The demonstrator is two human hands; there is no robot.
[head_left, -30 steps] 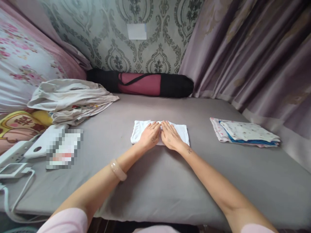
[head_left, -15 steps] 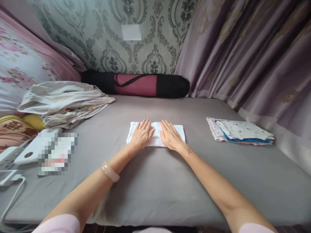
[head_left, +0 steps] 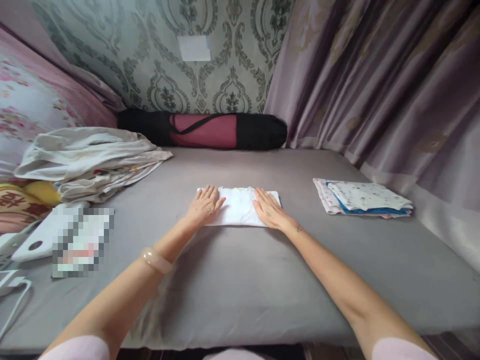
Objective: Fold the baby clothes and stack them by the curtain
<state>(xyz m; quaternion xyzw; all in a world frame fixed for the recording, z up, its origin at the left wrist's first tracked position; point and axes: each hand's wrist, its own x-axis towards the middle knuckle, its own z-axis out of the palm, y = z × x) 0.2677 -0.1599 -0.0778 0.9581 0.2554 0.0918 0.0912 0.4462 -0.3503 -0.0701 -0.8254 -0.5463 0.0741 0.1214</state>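
A folded white cloth [head_left: 237, 207] lies flat on the grey-covered surface [head_left: 247, 280] in front of me. My left hand [head_left: 204, 206] rests palm down on its left end, fingers stretched out. On the right end lies my right hand [head_left: 270, 207], also flat with the fingers extended. Both hands touch the cloth without gripping it, and its white middle shows between them. Parts of the two ends are hidden under my hands.
To the right is a stack of folded patterned cloths [head_left: 367, 196]. Loose pale garments [head_left: 86, 155] are heaped at the left, above a white device [head_left: 47, 232] and a blurred packet [head_left: 82, 245]. A black and maroon roll bag [head_left: 202, 131] lies along the wall.
My hands have slid apart over the white cloth, the left one outward to the left end and the right one to the right end. The view has shifted slightly.
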